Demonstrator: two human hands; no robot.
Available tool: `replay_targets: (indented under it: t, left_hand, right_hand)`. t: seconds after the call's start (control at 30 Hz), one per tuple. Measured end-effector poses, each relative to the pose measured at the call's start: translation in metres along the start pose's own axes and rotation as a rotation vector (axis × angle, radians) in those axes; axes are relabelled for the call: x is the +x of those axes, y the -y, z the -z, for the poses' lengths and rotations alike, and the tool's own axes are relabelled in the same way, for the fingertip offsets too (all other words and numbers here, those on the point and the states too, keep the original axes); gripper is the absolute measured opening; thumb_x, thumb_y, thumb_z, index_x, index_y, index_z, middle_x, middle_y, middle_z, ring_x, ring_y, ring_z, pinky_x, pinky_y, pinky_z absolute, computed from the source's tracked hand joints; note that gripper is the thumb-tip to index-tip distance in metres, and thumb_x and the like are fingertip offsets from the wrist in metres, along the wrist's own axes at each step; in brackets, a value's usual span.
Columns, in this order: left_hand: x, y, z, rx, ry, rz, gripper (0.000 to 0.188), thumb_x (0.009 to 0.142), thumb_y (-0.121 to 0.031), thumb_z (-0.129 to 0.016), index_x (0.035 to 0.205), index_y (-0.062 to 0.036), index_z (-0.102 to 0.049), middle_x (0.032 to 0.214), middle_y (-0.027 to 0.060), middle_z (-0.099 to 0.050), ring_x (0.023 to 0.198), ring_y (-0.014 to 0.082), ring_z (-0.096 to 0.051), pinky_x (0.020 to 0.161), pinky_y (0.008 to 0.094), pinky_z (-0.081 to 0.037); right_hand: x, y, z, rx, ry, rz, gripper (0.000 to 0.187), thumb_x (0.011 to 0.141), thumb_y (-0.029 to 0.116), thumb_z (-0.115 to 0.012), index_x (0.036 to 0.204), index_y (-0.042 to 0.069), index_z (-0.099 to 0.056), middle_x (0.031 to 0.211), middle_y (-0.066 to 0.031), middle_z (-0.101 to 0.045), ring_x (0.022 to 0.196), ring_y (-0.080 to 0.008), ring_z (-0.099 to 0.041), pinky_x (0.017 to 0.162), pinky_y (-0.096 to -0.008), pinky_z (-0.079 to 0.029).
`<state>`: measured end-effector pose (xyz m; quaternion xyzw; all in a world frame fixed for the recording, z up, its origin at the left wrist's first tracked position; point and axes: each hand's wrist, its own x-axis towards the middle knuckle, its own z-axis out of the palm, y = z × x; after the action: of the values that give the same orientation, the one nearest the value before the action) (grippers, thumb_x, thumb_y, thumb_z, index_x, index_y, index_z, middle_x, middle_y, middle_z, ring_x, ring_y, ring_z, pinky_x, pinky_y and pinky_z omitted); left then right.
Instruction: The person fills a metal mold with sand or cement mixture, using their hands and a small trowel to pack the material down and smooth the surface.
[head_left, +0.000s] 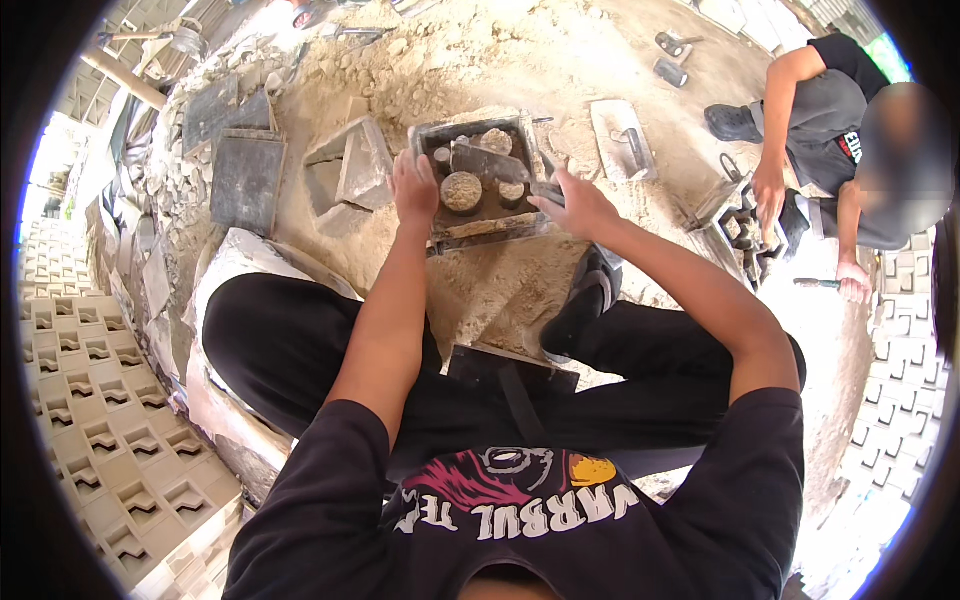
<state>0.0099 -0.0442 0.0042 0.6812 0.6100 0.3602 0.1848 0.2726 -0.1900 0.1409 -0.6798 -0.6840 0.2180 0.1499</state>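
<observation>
A dark rectangular mould box [488, 236] sits on the sandy ground in front of my legs. Inside it stand several round forms, and the larger ones, such as the sand-topped cylinder [461, 190], look filled with pale sand. My left hand [414, 190] grips the box's left side, fingers over the rim. In my right hand [580, 205] is a trowel [490, 162], held by its handle at the box's right side. Its flat blade reaches left across the forms and hides part of them.
A plastering float [622, 142] lies right of the box, a broken box frame [362, 165] left of it, then dark boards [247, 185]. At right a co-worker's hand [768, 195] reaches into another mould [742, 235]. A hammer [675, 43] lies beyond; patterned blocks [90, 400] stand at left.
</observation>
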Motion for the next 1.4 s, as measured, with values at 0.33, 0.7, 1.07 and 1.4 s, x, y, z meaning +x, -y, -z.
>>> replay_targets:
  t: [0.33, 0.7, 1.07, 1.4]
  left_hand:
    - [-0.004, 0.027, 0.009, -0.315, 0.098, 0.208, 0.058, 0.102, -0.042, -0.028, 0.133, 0.0021, -0.048, 0.123, 0.0278, -0.058, 0.117, 0.0450, -0.052, 0.099, 0.0480, -0.040]
    - [-0.019, -0.014, 0.010, -0.159, 0.161, 0.277, 0.067, 0.101, -0.047, -0.032, 0.143, 0.0042, -0.034, 0.137, 0.0304, -0.047, 0.126, 0.0450, -0.046, 0.104, 0.0478, -0.038]
    - [-0.018, -0.003, 0.009, -0.190, 0.194, 0.291, 0.065, 0.101, -0.047, -0.033, 0.135, 0.0070, -0.043, 0.129, 0.0332, -0.050, 0.120, 0.0472, -0.048, 0.102, 0.0484, -0.039]
    - [-0.016, -0.004, 0.017, -0.256, 0.216, 0.305, 0.061, 0.101, -0.044, -0.033, 0.134, 0.0060, -0.044, 0.129, 0.0324, -0.052, 0.120, 0.0470, -0.048, 0.102, 0.0483, -0.039]
  right_hand:
    - [-0.024, 0.007, -0.025, 0.106, 0.205, 0.122, 0.046, 0.091, 0.046, -0.060, 0.098, 0.002, -0.053, 0.080, -0.0242, -0.064, 0.079, -0.0411, -0.064, 0.069, -0.0478, -0.048]
    - [0.082, -0.047, -0.006, 0.062, -0.280, -0.315, 0.053, 0.091, 0.045, -0.057, 0.102, -0.006, -0.057, 0.086, -0.0319, -0.065, 0.087, -0.0452, -0.065, 0.077, -0.0488, -0.050]
    - [0.072, -0.052, 0.019, -0.433, -0.051, -0.149, 0.048, 0.099, 0.041, -0.044, 0.135, 0.009, -0.043, 0.120, -0.0195, -0.059, 0.102, -0.0356, -0.063, 0.083, -0.0472, -0.053]
    - [0.063, -0.050, -0.023, -0.396, -0.207, 0.428, 0.040, 0.096, 0.036, -0.053, 0.127, 0.011, -0.052, 0.100, -0.0152, -0.060, 0.081, -0.0331, -0.066, 0.063, -0.0404, -0.056]
